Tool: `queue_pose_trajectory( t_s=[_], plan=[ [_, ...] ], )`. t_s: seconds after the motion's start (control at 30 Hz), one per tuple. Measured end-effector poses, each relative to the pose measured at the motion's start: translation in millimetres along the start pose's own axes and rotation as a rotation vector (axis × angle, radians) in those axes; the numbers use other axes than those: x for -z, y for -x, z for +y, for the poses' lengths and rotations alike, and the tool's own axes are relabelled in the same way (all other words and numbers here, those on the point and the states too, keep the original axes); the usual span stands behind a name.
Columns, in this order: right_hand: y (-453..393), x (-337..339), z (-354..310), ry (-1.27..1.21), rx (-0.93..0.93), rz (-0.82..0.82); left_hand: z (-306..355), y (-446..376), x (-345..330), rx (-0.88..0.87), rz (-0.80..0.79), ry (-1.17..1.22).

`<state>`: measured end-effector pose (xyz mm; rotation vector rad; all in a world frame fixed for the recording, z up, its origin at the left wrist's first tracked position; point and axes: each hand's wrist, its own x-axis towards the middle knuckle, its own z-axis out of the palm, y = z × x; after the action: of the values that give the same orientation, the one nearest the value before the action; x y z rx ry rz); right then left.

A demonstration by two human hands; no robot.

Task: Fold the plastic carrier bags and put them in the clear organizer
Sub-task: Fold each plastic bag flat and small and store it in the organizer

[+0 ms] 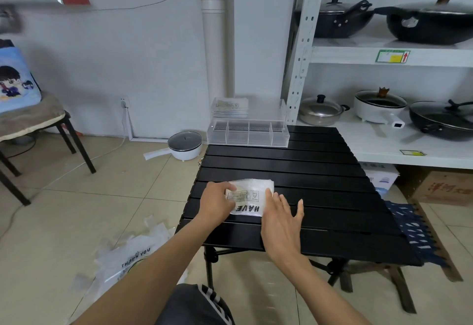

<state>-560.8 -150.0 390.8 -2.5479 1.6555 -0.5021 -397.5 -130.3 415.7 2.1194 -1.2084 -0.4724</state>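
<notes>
In the head view, a clear organizer (248, 135) is seen at the far edge of the black slatted worktop (307, 171); it is split into four compartments along its front, and a raised lid or rear section stands behind them; a flat stack of folded bags (231, 106) is visible through the clear plastic at the upper left of it, though which compartment holds the stack cannot be told; the front compartments are too transparent for their contents to be made out.

To the right, a white metal shelf (384, 143) is stocked with black woks, a steel lidded pot and a white electric pot; on the tiled floor left of the worktop a white electric pan (184, 144) is set down; a chair (33, 120) with a cushion is placed further left; loose plastic carrier bags (128, 263) printed "THANK YOU" are heaped on the floor near the person's knee; a dark patterned cloth (409, 225) is draped at the worktop's right edge.

The folded bag (249, 196) is laid on the near left part of the worktop, well apart from the organizer; it is a small whitish translucent packet, creased, with "HAVE" printed upside down and a small boxed label; its left edge is gripped by the curled fingers of the left hand (217, 202); the right hand (280, 219) is held flat with fingers spread, its fingertip touching the bag's right edge.
</notes>
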Motion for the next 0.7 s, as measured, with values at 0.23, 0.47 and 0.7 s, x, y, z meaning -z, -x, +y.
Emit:
queue_pose_trajectory(
  t_s=[0.23,0.47,0.7],
  plan=[
    [2.7,6.2,0.5,0.025,0.025,-0.067,15.6,3.5,26.6,0.365,-0.190,0.702],
    [3.1,11.1,3.2,-0.038,0.047,-0.107,21.9,18.9,15.3,0.093,-0.270,0.446],
    [-21.7,19.4,1.6,-0.716,-0.195,-0.130,29.6,20.8,27.8,-0.038,-0.242,0.713]
  ],
)
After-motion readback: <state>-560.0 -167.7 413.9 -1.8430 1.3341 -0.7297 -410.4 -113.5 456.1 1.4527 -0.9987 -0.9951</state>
